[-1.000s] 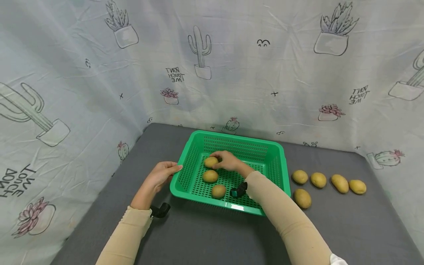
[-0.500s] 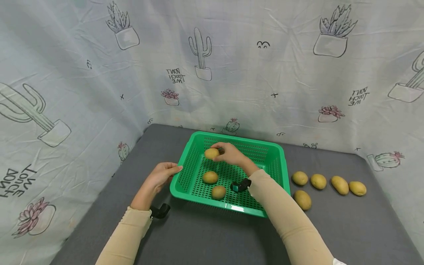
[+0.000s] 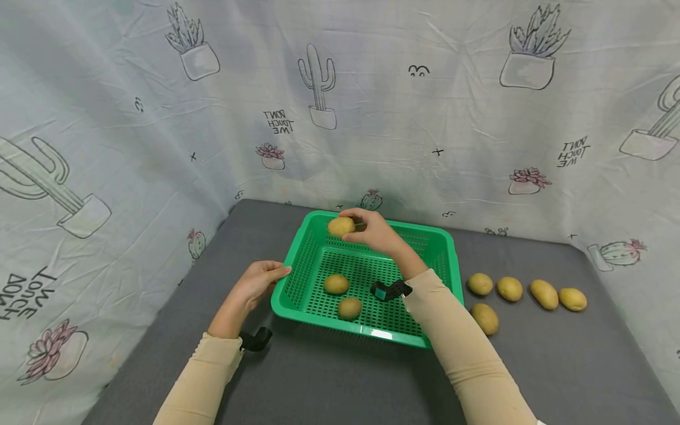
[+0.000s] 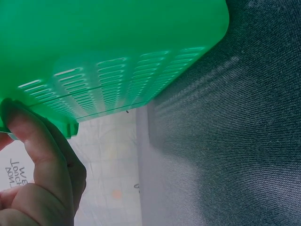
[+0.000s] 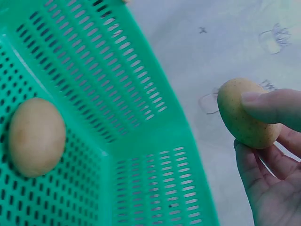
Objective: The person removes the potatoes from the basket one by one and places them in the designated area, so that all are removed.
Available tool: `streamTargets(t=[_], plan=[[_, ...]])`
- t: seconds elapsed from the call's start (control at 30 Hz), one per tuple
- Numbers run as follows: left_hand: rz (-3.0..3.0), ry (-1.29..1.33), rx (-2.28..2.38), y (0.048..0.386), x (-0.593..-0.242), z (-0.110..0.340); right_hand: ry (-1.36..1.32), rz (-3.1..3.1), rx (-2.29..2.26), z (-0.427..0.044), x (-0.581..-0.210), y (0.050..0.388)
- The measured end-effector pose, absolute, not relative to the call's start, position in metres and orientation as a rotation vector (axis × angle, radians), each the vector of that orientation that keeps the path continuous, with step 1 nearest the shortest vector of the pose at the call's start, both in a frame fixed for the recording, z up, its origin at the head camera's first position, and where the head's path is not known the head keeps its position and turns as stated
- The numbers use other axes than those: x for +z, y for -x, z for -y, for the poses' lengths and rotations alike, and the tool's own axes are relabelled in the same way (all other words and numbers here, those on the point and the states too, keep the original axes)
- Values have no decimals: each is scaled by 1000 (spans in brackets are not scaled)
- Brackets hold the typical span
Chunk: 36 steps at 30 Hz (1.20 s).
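Note:
A green perforated basket (image 3: 372, 334) stands on the grey table. Its left rim is pinched by my left hand (image 3: 257, 285), whose curled fingers (image 4: 44, 141) show at the rim in the left wrist view. Between thumb and fingers my right hand (image 3: 376, 234) grips a potato (image 3: 340, 227), raised above the back left part of the basket; the right wrist view shows the same potato (image 5: 244, 113) with the thumb on its side. On the basket floor lie two other potatoes, one (image 3: 336, 284) behind the other (image 3: 349, 308).
Right of the basket, several potatoes lie on the table (image 3: 558, 366): four in a rough row, among them one (image 3: 510, 289), and a bigger one (image 3: 484, 319) nearer the front. A patterned cloth (image 3: 382, 106) hangs behind and at both sides.
My right hand has lifted the potato off the basket floor and moved it toward the back, up to rim height. My left hand has stayed at the left rim.

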<state>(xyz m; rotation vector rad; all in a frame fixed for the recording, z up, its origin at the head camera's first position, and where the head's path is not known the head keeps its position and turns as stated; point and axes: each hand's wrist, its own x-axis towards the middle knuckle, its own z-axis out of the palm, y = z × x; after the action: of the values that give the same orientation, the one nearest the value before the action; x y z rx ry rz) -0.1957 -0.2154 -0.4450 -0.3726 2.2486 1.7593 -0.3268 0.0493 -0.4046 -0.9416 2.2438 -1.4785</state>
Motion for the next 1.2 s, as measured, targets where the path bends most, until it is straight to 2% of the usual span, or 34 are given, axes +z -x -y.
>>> streamTargets(t=[0.47, 0.87, 1.2], plan=[[-2255, 342, 1760, 195, -444, 216, 1040, -2201, -1648, -64, -381, 316], [-2267, 348, 1740, 195, -443, 215, 1191, -2062, -1806, -87, -349, 286], [-2261, 351, 1728, 196, -442, 217, 1370, -2071, -1854, -120, -338, 262]])
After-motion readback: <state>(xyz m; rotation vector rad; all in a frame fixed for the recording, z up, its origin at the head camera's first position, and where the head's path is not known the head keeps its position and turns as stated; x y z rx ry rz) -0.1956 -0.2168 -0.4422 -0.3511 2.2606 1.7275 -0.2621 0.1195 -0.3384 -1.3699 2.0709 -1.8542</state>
